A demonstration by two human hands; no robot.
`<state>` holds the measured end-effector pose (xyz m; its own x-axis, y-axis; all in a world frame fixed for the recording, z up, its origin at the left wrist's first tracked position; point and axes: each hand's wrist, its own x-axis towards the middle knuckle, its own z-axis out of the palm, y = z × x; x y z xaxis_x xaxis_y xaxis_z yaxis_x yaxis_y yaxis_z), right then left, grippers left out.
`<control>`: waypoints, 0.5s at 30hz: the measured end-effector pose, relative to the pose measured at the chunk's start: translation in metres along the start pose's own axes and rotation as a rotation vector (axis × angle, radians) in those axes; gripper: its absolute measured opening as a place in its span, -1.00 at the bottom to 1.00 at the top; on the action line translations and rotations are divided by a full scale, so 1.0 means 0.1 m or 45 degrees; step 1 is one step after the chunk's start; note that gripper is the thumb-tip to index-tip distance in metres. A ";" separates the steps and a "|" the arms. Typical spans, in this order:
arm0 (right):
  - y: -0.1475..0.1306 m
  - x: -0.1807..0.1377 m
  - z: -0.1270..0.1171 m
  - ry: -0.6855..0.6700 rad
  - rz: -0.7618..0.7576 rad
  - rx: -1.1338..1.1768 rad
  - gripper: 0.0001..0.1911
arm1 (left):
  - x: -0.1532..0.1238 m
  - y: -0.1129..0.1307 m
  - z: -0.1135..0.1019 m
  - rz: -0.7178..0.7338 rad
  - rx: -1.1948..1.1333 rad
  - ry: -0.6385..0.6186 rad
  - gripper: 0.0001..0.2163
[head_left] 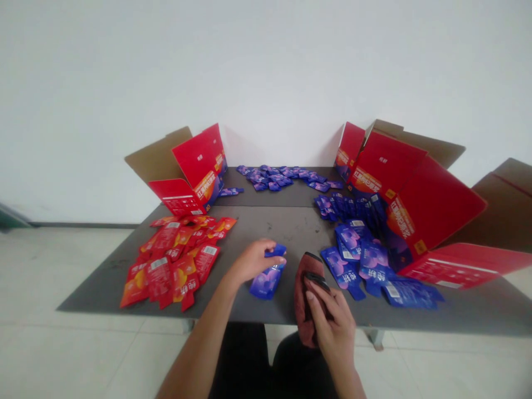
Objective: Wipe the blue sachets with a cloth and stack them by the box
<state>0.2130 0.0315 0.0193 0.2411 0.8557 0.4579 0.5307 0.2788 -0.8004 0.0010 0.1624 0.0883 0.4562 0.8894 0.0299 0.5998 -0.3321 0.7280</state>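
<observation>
My left hand (254,260) is closed on the upper end of a blue-purple pouch (266,284) near the table's front edge, its fingertips around the narrow spout end. In my right hand (333,317) is a reddish-brown folded cloth (302,299) with black trim; the fingers and thumb grip it from the right. It is at the table's front edge, to the right of the pouch. Just beyond the cloth lie several loose blue pouches (341,269). The lower part of the cloth overhangs the edge.
On the grey table (286,221), a heap of red-orange pouches (166,263) lies at the left. An open red carton (187,183) stands behind it. More open red cartons (432,205) line the right side. A row of blue pouches (278,176) lies along the back by the wall.
</observation>
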 end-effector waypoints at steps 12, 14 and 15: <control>0.00 0.01 -0.02 -0.023 0.022 -0.027 -0.72 | -1.15 -0.12 0.28 0.367 0.522 0.016 -0.56; -0.04 0.09 -0.04 -0.084 0.026 -0.019 -0.72 | -1.31 -0.15 0.42 0.354 0.601 0.087 -0.48; -0.07 0.15 -0.05 -0.112 0.020 -0.013 -0.72 | -1.38 -0.14 0.50 0.348 0.635 0.131 -0.47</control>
<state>0.2168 0.0402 0.0333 0.1771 0.8950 0.4094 0.5358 0.2613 -0.8029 -0.0376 0.0288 0.0399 0.5870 0.7680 0.2562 0.7177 -0.6401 0.2743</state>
